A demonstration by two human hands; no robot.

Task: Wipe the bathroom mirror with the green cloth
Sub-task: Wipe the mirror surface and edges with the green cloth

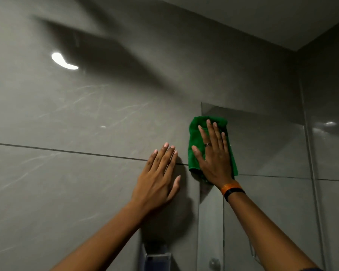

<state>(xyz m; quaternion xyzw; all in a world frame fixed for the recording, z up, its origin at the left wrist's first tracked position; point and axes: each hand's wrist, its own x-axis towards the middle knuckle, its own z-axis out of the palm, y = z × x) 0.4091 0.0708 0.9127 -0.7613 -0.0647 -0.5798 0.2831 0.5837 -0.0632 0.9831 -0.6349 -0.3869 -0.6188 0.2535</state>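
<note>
The mirror (pixel 262 145) is a frameless pane on the grey tiled wall, at the right of the view. A folded green cloth (pixel 196 137) lies against its upper left corner, overlapping the mirror's left edge. My right hand (pixel 213 153) presses flat on the cloth with fingers spread upward; it wears a ring and two wristbands. To the left of the mirror, my left hand (pixel 159 177) rests flat on the bare wall tile, fingers apart and holding nothing.
Large grey wall tiles (pixel 67 114) with a horizontal grout line fill the left side. A small holder with a phone-like object (pixel 158 259) hangs on the wall below my left hand. The ceiling and a side wall meet at the upper right.
</note>
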